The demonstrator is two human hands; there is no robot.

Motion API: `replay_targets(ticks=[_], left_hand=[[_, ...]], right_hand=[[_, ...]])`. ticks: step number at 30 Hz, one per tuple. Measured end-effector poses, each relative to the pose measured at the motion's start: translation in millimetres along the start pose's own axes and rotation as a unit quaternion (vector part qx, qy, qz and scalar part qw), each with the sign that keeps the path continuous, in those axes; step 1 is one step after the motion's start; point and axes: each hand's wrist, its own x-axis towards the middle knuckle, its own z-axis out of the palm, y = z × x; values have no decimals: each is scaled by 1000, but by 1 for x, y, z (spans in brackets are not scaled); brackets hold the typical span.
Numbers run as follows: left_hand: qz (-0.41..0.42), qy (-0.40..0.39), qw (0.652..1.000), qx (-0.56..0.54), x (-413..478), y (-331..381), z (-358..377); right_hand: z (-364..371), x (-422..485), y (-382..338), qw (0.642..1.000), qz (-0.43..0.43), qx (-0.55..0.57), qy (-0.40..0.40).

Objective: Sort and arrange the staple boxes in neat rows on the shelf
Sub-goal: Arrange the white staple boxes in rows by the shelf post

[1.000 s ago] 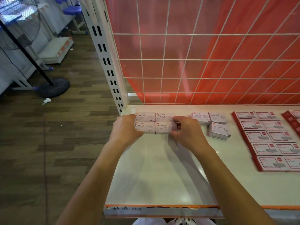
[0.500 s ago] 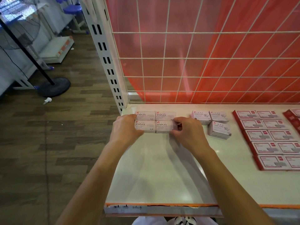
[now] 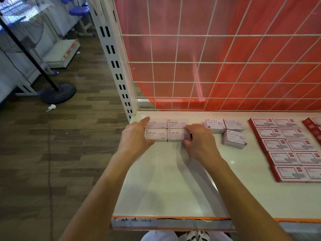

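Four white boxes marked STAPLES (image 3: 167,130) lie in a two-by-two block at the back left corner of the white shelf (image 3: 173,185). My left hand (image 3: 134,136) presses against the block's left side, its index finger stretched out along the back left box and its thumb at the front edge. My right hand (image 3: 198,142) is at the block's right end. Its fingers curl round the right end of the front right box, thumb at the front face.
Three white paper clip boxes (image 3: 233,139) sit right of the block. Rows of flat red-edged boxes (image 3: 286,148) fill the shelf's right part. A wire grid (image 3: 173,66) with red sheeting backs the shelf, a slotted post (image 3: 112,66) at its left. A fan stand (image 3: 57,92) is on the floor.
My left hand's index finger has straightened and now reaches along the back left box. The right hand and the block of boxes stay in place.
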Motion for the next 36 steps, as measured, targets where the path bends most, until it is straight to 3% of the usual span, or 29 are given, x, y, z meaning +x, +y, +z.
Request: replay_targets(ticks=[4,11,29,36], left_hand=[[34,-25,998,44,3,8,-6],[98,-115,982,113,26,16,-5],[94,-88,985,118,24,26,-6],[111,-51,991,59,4,47,5]], right_hand=[[-2,5,2,999,-35,-23,-26],[-11,25,-7,985,-94,-24,-146],[-12,19,-8,986,-82,22,-142],[-12,-2,3,992,-111,35,-47]])
